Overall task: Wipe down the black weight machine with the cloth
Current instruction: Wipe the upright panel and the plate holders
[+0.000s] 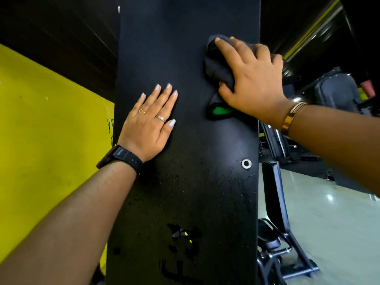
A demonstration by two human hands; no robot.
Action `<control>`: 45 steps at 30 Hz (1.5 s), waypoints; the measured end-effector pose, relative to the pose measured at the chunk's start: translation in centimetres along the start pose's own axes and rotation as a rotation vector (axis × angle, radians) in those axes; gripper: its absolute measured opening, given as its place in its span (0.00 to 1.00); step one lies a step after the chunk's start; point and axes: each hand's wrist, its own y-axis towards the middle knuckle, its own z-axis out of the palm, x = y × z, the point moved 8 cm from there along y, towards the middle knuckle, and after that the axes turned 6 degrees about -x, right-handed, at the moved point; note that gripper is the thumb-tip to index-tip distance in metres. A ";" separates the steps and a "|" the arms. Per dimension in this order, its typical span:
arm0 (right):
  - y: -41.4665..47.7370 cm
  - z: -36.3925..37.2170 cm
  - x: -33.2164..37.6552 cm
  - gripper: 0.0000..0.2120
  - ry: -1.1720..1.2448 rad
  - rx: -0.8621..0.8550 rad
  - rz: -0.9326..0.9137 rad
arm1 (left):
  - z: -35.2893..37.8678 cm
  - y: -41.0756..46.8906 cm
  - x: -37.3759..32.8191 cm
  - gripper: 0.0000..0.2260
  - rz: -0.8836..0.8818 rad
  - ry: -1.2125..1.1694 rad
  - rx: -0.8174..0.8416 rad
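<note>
The black weight machine's tall flat panel (185, 151) fills the middle of the view. Droplets speckle its lower half around a silver bolt (246, 163). A dark cloth with a green patch (217, 79) is bunched against the panel's upper right. My right hand (249, 79) presses the cloth to the panel, fingers spread over it and thumb tucked against its lower fold. My left hand (150, 124) lies flat on the bare panel to the left of the cloth, fingers straight and together, holding nothing.
A yellow wall (47, 140) stands close on the left. To the right are a black bench frame (277, 223) on a pale glossy floor (329, 223) and more gym equipment (337, 89) further back. A worn logo (183, 239) marks the panel's lower part.
</note>
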 end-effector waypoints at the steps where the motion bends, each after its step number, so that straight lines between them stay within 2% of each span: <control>1: -0.3 -0.1 0.1 0.37 -0.010 -0.004 0.005 | 0.0 0.1 0.0 0.25 0.006 0.002 0.002; 5: -1.7 -0.3 1.1 0.37 -0.027 0.022 0.012 | 0.1 0.0 0.0 0.25 0.054 -0.018 0.036; 9: -4.7 -0.6 2.7 0.38 -0.058 0.030 0.049 | -0.3 -1.8 1.2 0.24 0.265 0.036 0.062; 12: -7.3 -0.8 5.3 0.38 -0.048 0.046 0.051 | -0.7 -2.8 2.4 0.24 0.356 0.009 0.081; 19: -12.8 -1.2 14.2 0.32 0.040 0.039 -0.025 | -0.6 -3.0 3.0 0.23 0.363 -0.088 -0.013; 22: -14.6 -0.9 18.5 0.29 0.098 0.060 -0.107 | -0.4 -3.1 2.9 0.22 0.367 -0.090 -0.048; 25: -17.8 -0.7 22.7 0.28 0.108 0.109 -0.290 | -0.3 -3.4 3.0 0.22 0.379 -0.073 -0.067; 28: -20.0 -0.7 24.4 0.27 0.090 0.172 -0.501 | -0.1 -3.7 3.0 0.22 0.380 -0.073 -0.075; 30: -19.7 -0.8 24.2 0.26 0.066 0.173 -0.577 | 0.0 -3.6 3.1 0.21 0.383 -0.099 -0.070; 32: -18.2 -1.0 23.2 0.26 0.036 0.140 -0.563 | -0.1 -3.2 3.4 0.22 0.378 -0.158 -0.034; 35: -15.1 -1.3 21.1 0.24 -0.007 0.073 -0.429 | -0.6 -2.0 4.3 0.23 0.399 -0.252 0.070; 40: -10.2 -0.9 19.7 0.26 -0.018 0.082 -0.234 | -2.5 0.8 3.9 0.20 0.587 -0.161 0.069; 42: -11.1 -0.6 22.2 0.28 0.005 0.065 -0.318 | -2.9 2.3 3.9 0.19 0.603 -0.125 0.055; 45: -14.6 0.0 26.1 0.27 0.071 0.116 -0.642 | -1.8 3.1 4.7 0.21 0.566 -0.105 0.041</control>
